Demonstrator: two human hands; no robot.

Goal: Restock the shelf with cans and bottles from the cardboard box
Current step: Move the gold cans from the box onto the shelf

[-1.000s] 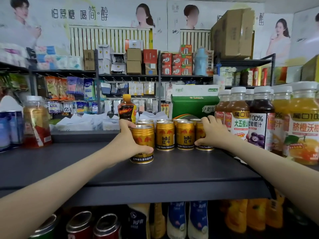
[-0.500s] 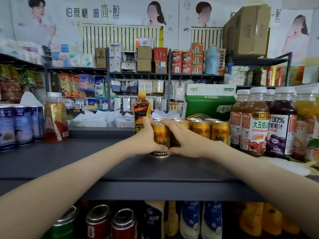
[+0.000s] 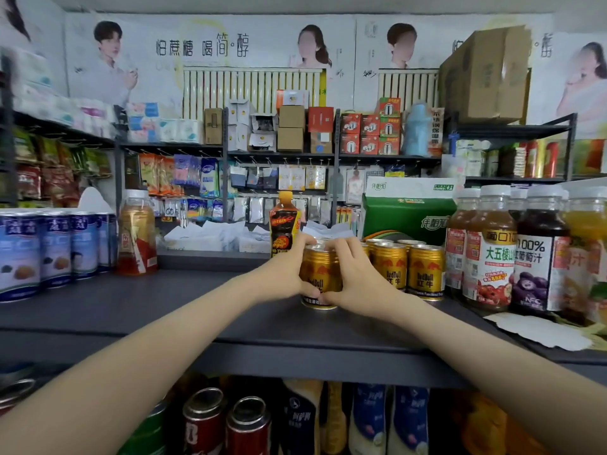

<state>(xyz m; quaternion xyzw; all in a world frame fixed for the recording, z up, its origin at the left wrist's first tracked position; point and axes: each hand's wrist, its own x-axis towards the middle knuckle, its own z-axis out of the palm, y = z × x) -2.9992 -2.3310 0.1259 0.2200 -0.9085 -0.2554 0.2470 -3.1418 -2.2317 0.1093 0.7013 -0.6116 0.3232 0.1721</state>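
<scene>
Left grip [image 3: 285,274] and right grip [image 3: 356,282] both wrap the gold can [image 3: 318,278] standing on the shelf [image 3: 157,310], just left of the matching cans [image 3: 409,274]: rigid, smooth metal, likely full and hefty, so a mid-wall hold looks sound.

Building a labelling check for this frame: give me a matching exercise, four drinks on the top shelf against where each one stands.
Things:
1. gold metal can
2. blue-and-white metal cans
3. purple juice bottle with white cap
4. black plastic bottle with orange cap

Places:
A. left end of the dark shelf
B. far right side of the shelf
C. gripped between left hand and right hand
D. behind the left hand

Pairs: 1-C, 2-A, 3-B, 4-D
</scene>
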